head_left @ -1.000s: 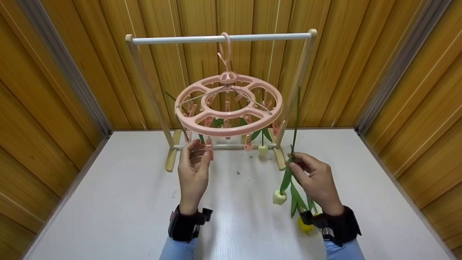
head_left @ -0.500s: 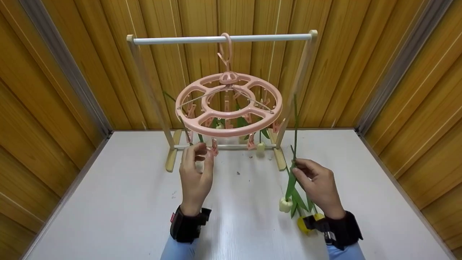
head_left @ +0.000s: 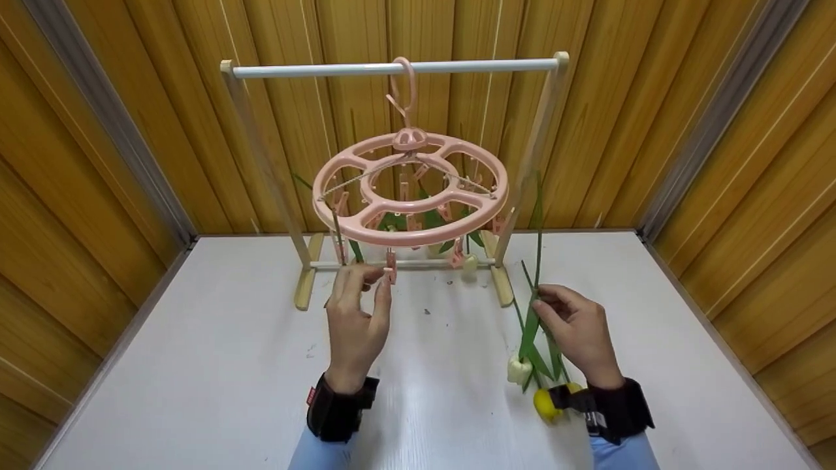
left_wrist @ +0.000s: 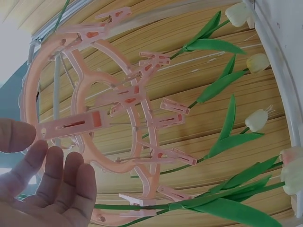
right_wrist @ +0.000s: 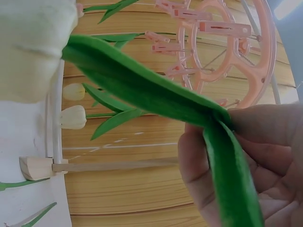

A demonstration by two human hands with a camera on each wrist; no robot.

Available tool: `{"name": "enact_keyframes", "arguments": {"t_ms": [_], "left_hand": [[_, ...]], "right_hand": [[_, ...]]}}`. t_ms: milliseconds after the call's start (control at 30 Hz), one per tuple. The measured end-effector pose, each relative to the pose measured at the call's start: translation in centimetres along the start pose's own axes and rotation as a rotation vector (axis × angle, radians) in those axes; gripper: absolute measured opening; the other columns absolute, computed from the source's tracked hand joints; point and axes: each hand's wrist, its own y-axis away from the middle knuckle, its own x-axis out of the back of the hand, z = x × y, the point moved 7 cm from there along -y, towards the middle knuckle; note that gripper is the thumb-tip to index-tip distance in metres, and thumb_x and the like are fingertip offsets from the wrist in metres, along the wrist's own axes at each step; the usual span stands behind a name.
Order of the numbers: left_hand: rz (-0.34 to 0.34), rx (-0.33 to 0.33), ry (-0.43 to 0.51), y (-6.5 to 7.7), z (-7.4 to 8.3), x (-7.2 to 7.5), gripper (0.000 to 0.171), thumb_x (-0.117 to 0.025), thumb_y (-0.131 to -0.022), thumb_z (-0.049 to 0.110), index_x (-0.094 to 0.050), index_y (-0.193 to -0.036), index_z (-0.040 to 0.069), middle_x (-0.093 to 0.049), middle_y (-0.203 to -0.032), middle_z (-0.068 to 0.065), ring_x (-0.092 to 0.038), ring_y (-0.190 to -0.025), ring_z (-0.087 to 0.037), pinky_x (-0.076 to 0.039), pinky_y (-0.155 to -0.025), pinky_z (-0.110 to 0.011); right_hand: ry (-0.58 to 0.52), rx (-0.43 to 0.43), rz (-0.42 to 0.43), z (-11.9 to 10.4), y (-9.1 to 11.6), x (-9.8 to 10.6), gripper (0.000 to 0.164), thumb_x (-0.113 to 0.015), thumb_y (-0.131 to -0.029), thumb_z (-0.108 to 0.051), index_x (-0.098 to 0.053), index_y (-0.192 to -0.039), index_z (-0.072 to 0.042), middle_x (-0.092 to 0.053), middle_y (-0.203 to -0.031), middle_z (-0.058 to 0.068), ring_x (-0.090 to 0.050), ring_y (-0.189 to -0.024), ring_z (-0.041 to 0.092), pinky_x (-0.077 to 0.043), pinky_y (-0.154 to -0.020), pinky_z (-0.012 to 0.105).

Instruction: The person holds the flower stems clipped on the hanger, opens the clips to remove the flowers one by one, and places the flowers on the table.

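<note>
A pink round clip hanger [head_left: 410,239] hangs by its hook from a rack. My left hand [head_left: 358,313] pinches the handle end of a pink clothespin [left_wrist: 71,125] at the hanger's front, between thumb and index finger; its other fingers are bent beside it. The clothespin has nothing in its jaws. My right hand [head_left: 578,326], to the right of the rack, pinches the stem of an artificial white tulip [head_left: 520,370] near its green leaves [right_wrist: 142,85]. The flower head points down and the stem rises above the hand.
Several tulips [left_wrist: 256,120] hang head down from other clothespins [left_wrist: 170,120]. Yellow tulips [head_left: 547,406] lie on the white table [head_left: 228,365] below my right wrist. The rack has a white top bar [head_left: 313,70] and wooden feet [head_left: 305,287]. Wood-patterned walls [head_left: 91,130] enclose the table.
My left hand has shifted slightly right with the clothespin, and its fingertips have come together on it. My right hand has moved slightly right and down with the white tulip.
</note>
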Motion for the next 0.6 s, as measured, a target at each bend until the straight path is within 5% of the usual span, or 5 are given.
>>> {"name": "enact_keyframes", "arguments": {"t_ms": [600], "left_hand": [[-0.11,-0.021,-0.02,0.6,-0.5,-1.8,0.014,-0.067,-0.092,-0.004,-0.07,-0.104,0.003,-0.065,-0.104,-0.008,-0.068,-0.094,-0.021,-0.055,-0.076,-0.041]], "right_hand": [[0.096,-0.16,-0.107,2.1,0.0,-0.9,0.022,-0.069,-0.097,-0.002,-0.073,-0.119,0.003,-0.073,-0.095,0.01,-0.069,-0.082,0.017,-0.053,-0.081,0.03]]}}
